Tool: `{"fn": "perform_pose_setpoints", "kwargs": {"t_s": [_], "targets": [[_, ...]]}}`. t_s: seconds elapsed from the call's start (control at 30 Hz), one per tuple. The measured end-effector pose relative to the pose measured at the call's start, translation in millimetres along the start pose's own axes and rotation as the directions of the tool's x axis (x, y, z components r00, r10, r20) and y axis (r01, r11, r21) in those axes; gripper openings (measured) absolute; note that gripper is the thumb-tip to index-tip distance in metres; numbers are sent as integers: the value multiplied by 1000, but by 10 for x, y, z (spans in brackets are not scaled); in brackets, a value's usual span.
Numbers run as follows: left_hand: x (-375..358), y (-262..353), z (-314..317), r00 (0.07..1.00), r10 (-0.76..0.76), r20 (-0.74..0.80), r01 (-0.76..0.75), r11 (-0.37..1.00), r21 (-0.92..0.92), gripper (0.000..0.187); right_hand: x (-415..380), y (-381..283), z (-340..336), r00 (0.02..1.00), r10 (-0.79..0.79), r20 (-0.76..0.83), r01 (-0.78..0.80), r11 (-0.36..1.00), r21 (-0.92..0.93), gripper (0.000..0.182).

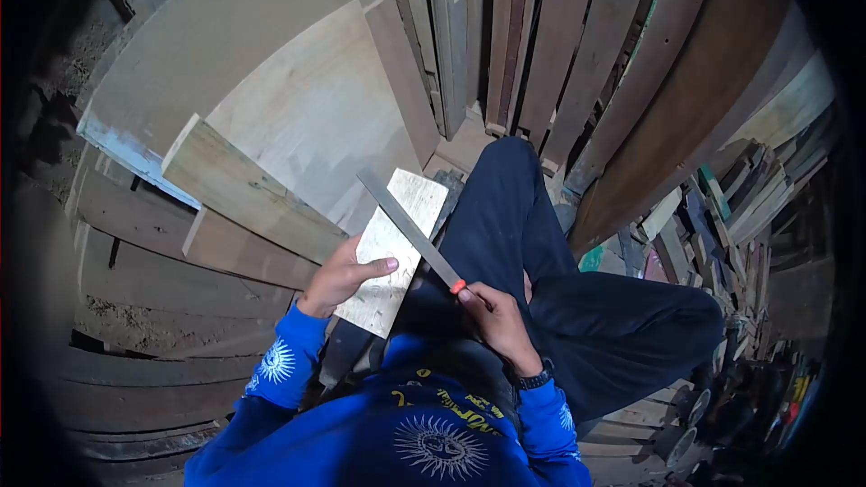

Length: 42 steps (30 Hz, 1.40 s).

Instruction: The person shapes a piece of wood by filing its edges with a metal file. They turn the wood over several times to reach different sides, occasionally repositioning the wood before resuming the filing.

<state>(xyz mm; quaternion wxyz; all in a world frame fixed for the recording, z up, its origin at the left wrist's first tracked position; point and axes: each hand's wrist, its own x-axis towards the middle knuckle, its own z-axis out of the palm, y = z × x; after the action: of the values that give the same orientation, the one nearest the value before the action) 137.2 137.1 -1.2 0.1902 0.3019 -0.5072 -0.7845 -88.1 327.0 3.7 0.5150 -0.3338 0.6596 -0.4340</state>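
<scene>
My left hand (347, 278) grips a pale, flat wooden board (381, 245) by its left edge, the thumb lying across the top face. The board is tilted lengthwise away from me, above my lap. In my right hand (499, 320) is a long, flat metal file (409, 227), its orange-red handle mostly covered by the closed fingers. The file's blade crosses the board diagonally in this view, and its tip reaches past the board's upper left edge.
Large wooden panels (311, 108) and a thick plank (253, 182) lean at the left. Upright boards (559, 45) stand ahead. A heap of wood offcuts (749, 198) lies at the right. My bent legs (613, 316) take up the middle right.
</scene>
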Motion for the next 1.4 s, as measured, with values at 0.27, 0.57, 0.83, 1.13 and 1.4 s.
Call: {"fn": "perform_pose_setpoints", "kwargs": {"t_s": [0.27,0.57,0.83,1.13,1.4], "targets": [[-18,33,-1,998,-61,13,61,998,-5,56,-4,-20,127,989,-141,-35,137,986,-93,30],[12,-52,-48,1000,-14,10,14,999,36,51,-88,-15,88,999,-17,29,18,999,-37,33],[-20,1,30,1000,6,-29,-5,1000,24,49,82,-38,158,998,-42,39,39,996,77,37],[-5,0,-5,1000,-9,-17,10,999,51,54,-166,-5,34,998,6,69,-6,1000,-3,35],[-6,8,20,1000,3,-24,-2,999,48,55,212,-155,175,989,-12,146,-9,989,146,38]]}}
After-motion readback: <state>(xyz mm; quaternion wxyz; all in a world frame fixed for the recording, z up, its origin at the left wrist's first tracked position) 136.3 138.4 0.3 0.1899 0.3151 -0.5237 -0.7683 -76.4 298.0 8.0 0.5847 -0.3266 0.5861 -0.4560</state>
